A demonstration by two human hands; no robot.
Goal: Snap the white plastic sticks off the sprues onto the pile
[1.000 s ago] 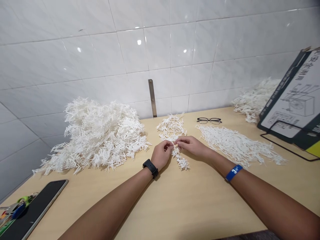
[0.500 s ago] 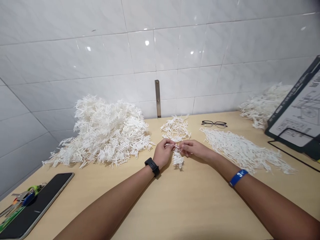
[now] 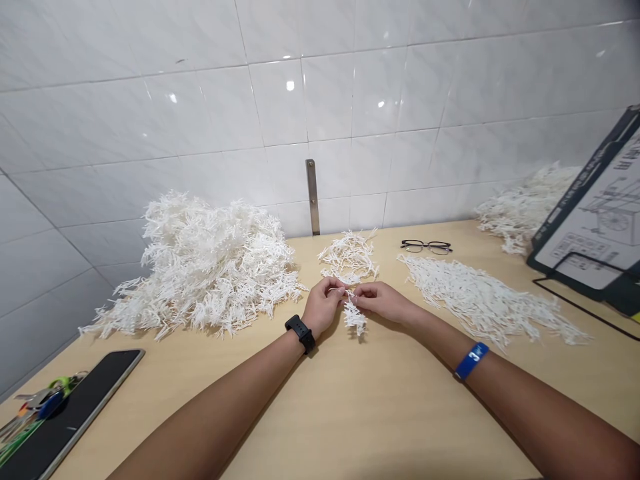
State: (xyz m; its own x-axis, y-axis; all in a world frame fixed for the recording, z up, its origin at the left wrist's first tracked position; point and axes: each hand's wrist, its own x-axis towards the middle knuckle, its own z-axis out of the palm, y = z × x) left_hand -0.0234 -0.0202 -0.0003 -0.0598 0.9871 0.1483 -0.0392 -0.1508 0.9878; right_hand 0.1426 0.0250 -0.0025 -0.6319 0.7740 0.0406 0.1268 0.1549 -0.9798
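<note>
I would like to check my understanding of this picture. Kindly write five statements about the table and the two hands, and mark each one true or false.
1. The fingers of the left hand and the right hand meet at a small white bunch. True.
2. The black watch is worn on the right wrist. False: it is on the left wrist.
3. The phone lies on the left part of the table. True.
4. The eyeglasses lie on top of the large white pile. False: they lie on the table, to the right of that pile.
5. The blue band is on the right forearm. True.
</note>
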